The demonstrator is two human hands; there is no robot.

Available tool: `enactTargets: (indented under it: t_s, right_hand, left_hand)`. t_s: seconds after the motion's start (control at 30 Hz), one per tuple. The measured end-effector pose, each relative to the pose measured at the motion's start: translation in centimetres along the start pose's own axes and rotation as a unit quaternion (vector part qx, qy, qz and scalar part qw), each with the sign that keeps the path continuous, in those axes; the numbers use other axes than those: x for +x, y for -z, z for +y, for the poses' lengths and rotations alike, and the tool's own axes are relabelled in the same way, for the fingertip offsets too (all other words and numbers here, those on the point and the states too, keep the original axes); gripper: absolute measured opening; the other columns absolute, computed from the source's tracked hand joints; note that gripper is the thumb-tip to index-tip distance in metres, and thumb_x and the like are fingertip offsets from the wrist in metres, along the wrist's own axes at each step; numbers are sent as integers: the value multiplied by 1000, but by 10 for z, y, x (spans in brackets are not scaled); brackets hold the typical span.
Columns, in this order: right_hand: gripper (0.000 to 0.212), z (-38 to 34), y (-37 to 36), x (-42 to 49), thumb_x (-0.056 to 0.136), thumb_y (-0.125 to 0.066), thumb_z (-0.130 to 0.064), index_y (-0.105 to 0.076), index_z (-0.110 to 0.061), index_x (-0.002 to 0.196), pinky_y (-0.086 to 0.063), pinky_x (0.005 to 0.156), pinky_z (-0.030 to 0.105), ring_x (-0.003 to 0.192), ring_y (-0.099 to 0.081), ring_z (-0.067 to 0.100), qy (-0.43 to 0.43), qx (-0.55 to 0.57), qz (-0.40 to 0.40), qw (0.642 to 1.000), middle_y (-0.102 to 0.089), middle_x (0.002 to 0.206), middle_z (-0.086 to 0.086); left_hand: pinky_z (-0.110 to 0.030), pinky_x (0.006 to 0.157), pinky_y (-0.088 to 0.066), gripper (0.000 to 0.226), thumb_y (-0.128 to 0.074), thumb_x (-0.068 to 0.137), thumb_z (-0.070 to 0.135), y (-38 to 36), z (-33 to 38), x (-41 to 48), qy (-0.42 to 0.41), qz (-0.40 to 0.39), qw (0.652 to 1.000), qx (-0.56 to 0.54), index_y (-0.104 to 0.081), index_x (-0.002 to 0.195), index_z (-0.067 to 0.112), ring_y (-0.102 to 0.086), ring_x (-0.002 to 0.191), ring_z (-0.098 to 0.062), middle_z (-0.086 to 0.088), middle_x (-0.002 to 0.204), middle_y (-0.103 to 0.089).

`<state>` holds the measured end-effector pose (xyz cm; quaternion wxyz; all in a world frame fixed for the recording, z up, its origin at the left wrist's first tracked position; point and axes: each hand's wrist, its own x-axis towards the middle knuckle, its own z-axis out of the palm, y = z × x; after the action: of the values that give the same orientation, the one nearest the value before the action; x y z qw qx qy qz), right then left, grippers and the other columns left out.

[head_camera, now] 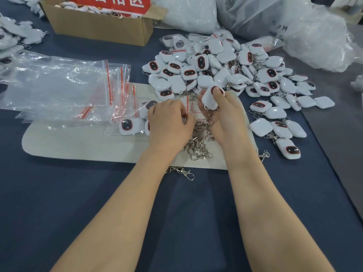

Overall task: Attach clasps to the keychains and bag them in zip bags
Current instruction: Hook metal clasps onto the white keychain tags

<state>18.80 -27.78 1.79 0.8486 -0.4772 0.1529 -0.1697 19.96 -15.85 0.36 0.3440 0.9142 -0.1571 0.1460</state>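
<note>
My right hand (224, 116) grips a white keychain (209, 99) with a dark red-rimmed face, thumb on top; a metal chain hangs from it. My left hand (169, 120) is curled, fingertips down at the heap of silver clasps (198, 142) on a pale cloth mat (78, 142); what it pinches is hidden. A large heap of white keychains (225, 69) lies beyond the hands. Clear zip bags (59, 85) with red strips are stacked at left. Bagged keychains (129, 125) lie just left of my left hand.
A cardboard box (102, 24) with a red sign stands at the back left. Big plastic sacks (294, 22) fill the back right. More bagged keychains (11, 38) lie at the far left. A loose clasp (186, 173) lies on the dark blue tabletop (59, 193).
</note>
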Motion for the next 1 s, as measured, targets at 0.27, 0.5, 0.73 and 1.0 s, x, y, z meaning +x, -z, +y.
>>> enactTargets:
  t_s: [0.27,0.5,0.73,1.0]
  right_hand:
    - [8,8,5,2,96,-54,-12,-61,-14,95,-52,69,24,76,-62,13,73,-194,-25,978,-64,87,6]
    - [23,9,0,-1,103,-40,-12,-62,-14,97,-45,83,40,91,-57,24,20,-168,-41,985,-63,100,12]
    - [19,4,-1,0,103,-37,-7,-55,-2,108,-56,71,29,85,-65,20,-9,-63,-39,997,-64,97,12]
    - [24,5,2,-1,96,-43,8,-52,-2,116,-55,82,26,93,-69,18,32,-147,-107,983,-64,103,12]
  left_hand:
    - [-33,95,-26,16,-53,89,28,0,0,1,2,-1,1000,3,-54,80,16,-44,86,-15,5,84,-52]
    - [-32,94,-25,15,-53,89,28,1,1,0,4,-4,1000,1,-54,80,15,-45,86,-16,4,82,-52]
    - [-32,94,-26,15,-52,89,29,2,1,0,3,-10,1000,13,-53,81,16,-44,85,-15,5,83,-51]
    - [-34,95,-27,16,-52,89,28,3,2,0,8,-12,1000,11,-54,80,15,-50,90,-20,4,84,-50]
